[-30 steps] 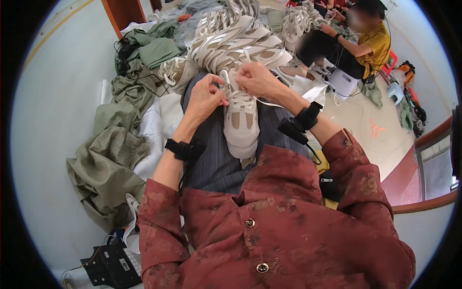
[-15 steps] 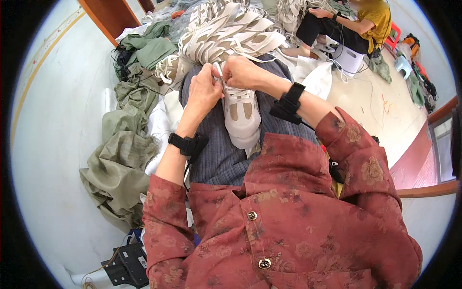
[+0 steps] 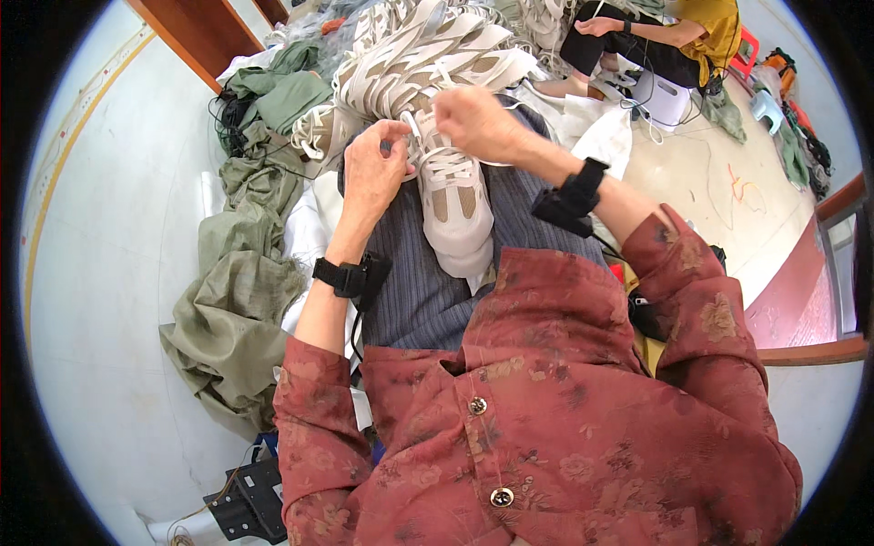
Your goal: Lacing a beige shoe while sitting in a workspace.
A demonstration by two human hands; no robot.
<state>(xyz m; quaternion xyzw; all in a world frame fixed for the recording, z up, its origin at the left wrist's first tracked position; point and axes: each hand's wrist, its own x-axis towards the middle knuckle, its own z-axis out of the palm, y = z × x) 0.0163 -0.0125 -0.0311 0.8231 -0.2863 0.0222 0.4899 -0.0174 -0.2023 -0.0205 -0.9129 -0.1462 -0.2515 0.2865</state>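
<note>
A light beige and white lace-up sneaker point(image 3: 458, 237) rests on my lap over dark striped cloth, its toe pointing toward me. White shoelace point(image 3: 448, 166) crosses its front. At the left side of the shoe's opening is my left hand point(image 3: 371, 168), thumb and forefinger curved and apart, beside a loose stretch of lace. Above the opening, slightly to the right, my right hand point(image 3: 482, 123) has its fingers pinched together on the shoelace, a bit of which shows past the fingertips. The inside of that grip is hidden.
Beyond my knees lies a big heap of similar sneakers point(image 3: 428, 64). Olive cloth point(image 3: 232, 318) is bunched at my left. Another person point(image 3: 665, 36) in a yellow top sits at the far right near a white stool point(image 3: 663, 98). A black device point(image 3: 250, 499) lies at lower left.
My hands have drawn apart from each other. The right one has moved right and up with the lace, while the left has loosened its pinch. The shoe stays nearly in place.
</note>
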